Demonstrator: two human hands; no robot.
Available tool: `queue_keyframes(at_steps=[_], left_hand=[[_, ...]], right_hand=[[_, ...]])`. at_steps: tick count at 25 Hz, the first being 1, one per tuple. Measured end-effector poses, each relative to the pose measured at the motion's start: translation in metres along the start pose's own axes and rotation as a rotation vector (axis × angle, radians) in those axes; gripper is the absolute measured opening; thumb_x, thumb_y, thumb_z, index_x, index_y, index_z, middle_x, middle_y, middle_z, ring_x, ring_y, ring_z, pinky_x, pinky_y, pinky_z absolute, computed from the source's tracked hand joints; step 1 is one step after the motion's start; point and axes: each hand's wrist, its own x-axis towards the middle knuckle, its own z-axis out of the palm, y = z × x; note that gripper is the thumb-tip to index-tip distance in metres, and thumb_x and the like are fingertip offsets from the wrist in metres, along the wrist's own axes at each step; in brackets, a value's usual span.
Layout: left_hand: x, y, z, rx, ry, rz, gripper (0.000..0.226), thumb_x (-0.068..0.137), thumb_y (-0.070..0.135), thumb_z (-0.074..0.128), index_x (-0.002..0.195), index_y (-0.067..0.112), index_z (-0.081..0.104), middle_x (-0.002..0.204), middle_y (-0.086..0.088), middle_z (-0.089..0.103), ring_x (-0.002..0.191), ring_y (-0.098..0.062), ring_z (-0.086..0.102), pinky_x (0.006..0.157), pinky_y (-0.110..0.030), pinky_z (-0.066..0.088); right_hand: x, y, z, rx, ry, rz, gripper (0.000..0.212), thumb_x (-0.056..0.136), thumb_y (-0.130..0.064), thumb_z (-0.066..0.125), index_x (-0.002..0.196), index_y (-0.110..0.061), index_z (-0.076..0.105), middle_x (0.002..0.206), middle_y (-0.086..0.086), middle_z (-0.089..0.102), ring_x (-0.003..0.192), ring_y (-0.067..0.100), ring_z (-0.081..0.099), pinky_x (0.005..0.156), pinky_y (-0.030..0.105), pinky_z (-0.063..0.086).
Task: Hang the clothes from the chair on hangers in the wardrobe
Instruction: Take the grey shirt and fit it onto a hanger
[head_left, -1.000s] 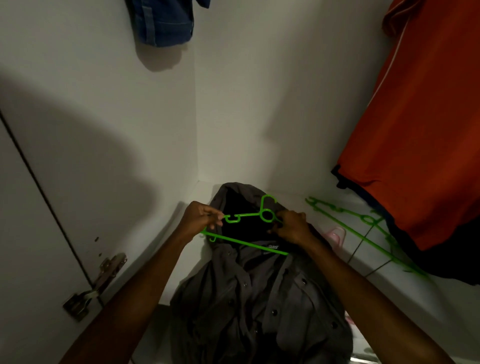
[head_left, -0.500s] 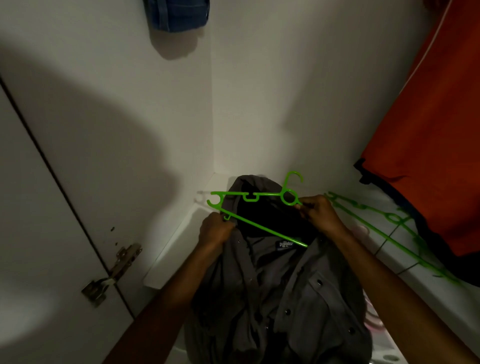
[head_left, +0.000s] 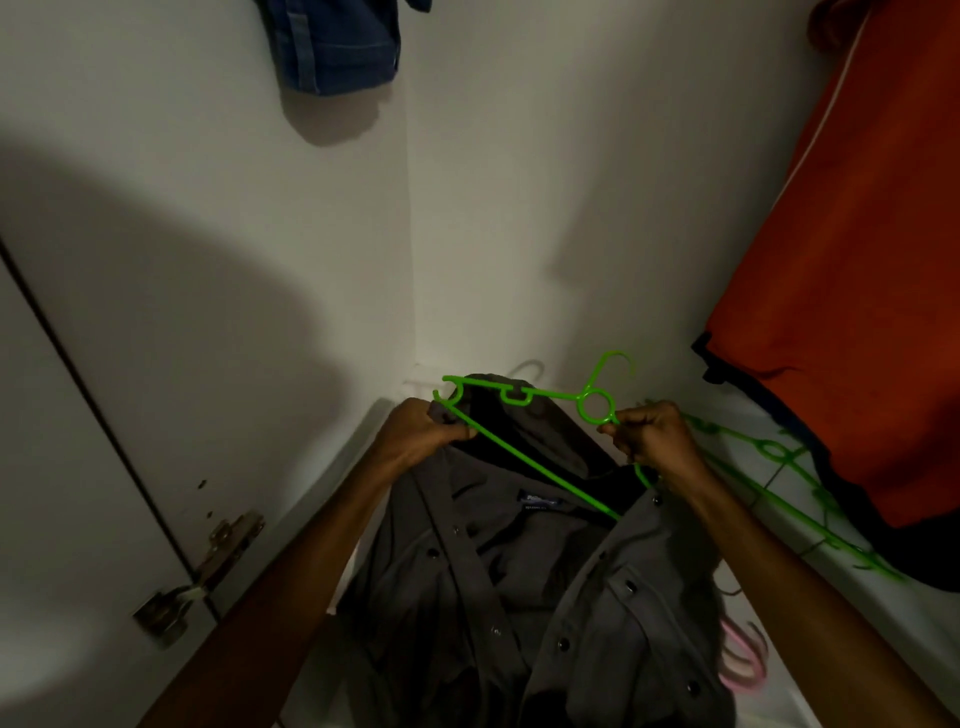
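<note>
A grey button shirt (head_left: 524, 582) lies open on the white wardrobe shelf (head_left: 810, 608), collar toward the back corner. A green plastic hanger (head_left: 540, 400) sits partly inside its collar, hook pointing up and right. My left hand (head_left: 421, 431) grips the shirt's left shoulder fabric at the hanger's left end. My right hand (head_left: 649, 434) pinches the hanger just below its ring, beside the collar's right side. The hanger's right arm is hidden under the shirt and my hand.
An orange garment (head_left: 852, 270) hangs at the right, a blue denim one (head_left: 337, 41) at the top. Spare green hangers (head_left: 789, 499) lie on the shelf right of the shirt, a pink hanger (head_left: 743, 660) near the front. A door hinge (head_left: 208, 566) is at the lower left.
The hanger has risen and shifted left, its left end now past the collar. My left hand moved from the hanger to the shirt's shoulder fabric.
</note>
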Motion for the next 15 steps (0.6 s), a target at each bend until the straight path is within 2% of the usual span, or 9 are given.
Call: queue_keyframes(at_steps=[2,4,6,8,10,11,13,15], left_hand=[[-0.005,-0.003,-0.014,0.037,-0.204,-0.076,0.042,0.042,0.027,0.088,0.073,0.005,0.07,0.067,-0.003,0.063,0.071,-0.019,0.061,0.063,-0.026,0.043],[-0.008,-0.009,-0.034,-0.179,-0.39,-0.138,0.059,0.048,0.004,0.085,0.103,-0.01,0.07,0.09,-0.018,0.07,0.089,-0.03,0.067,0.08,-0.034,0.053],[-0.009,-0.014,-0.052,-0.296,-0.489,-0.174,0.06,0.059,-0.01,0.077,0.119,-0.011,0.066,0.111,-0.024,0.071,0.103,-0.033,0.068,0.094,-0.04,0.056],[-0.002,-0.017,-0.058,-0.104,-0.356,-0.203,0.042,0.068,-0.009,0.075,0.11,-0.004,0.073,0.114,-0.028,0.071,0.102,-0.035,0.069,0.098,-0.048,0.056],[0.002,-0.022,-0.054,0.179,-0.086,-0.298,0.021,0.086,-0.004,0.065,0.106,-0.004,0.072,0.107,-0.029,0.072,0.094,-0.038,0.072,0.082,-0.05,0.063],[0.005,-0.027,-0.05,0.223,-0.041,-0.354,0.019,0.092,-0.002,0.059,0.107,-0.007,0.071,0.103,-0.03,0.072,0.089,-0.04,0.074,0.07,-0.047,0.064],[0.0,-0.028,-0.041,0.187,-0.067,-0.359,0.018,0.093,0.001,0.056,0.098,-0.01,0.07,0.086,-0.034,0.071,0.072,-0.042,0.074,0.054,-0.043,0.061],[0.003,-0.029,-0.037,0.188,0.031,-0.249,0.018,0.083,0.004,0.059,0.09,-0.008,0.07,0.08,-0.033,0.07,0.068,-0.041,0.072,0.056,-0.048,0.061]], right_hand=[[-0.004,-0.001,-0.005,0.076,-0.017,0.028,0.013,0.081,0.012,0.066,0.068,0.014,0.065,0.058,0.014,0.049,0.051,0.017,0.054,0.047,0.017,0.031],[-0.008,-0.006,-0.009,0.083,-0.081,0.0,0.026,0.081,-0.005,0.08,0.073,0.015,0.067,0.054,0.011,0.044,0.038,0.011,0.036,0.041,0.016,0.023],[-0.01,-0.01,-0.014,0.107,-0.121,-0.026,0.023,0.088,-0.015,0.075,0.071,0.0,0.076,0.047,0.009,0.04,0.035,0.01,0.028,0.04,0.015,0.02],[-0.01,-0.011,-0.019,0.161,-0.154,-0.054,0.025,0.091,-0.019,0.069,0.072,-0.007,0.079,0.044,0.01,0.038,0.032,0.01,0.027,0.039,0.015,0.019],[-0.013,-0.011,-0.02,0.202,-0.22,-0.066,0.026,0.09,-0.019,0.068,0.079,0.001,0.079,0.044,0.01,0.038,0.031,0.009,0.026,0.041,0.018,0.019],[-0.013,-0.011,-0.019,0.209,-0.268,-0.07,0.026,0.09,-0.018,0.068,0.078,0.003,0.078,0.044,0.01,0.038,0.031,0.009,0.026,0.042,0.021,0.019],[-0.014,-0.016,-0.011,0.167,-0.383,-0.053,0.027,0.091,-0.014,0.068,0.075,0.007,0.075,0.041,0.011,0.041,0.029,0.01,0.028,0.043,0.025,0.019],[-0.015,-0.023,-0.002,0.109,-0.462,-0.045,0.026,0.09,-0.008,0.069,0.074,0.013,0.073,0.039,0.012,0.044,0.026,0.012,0.029,0.04,0.02,0.02]])
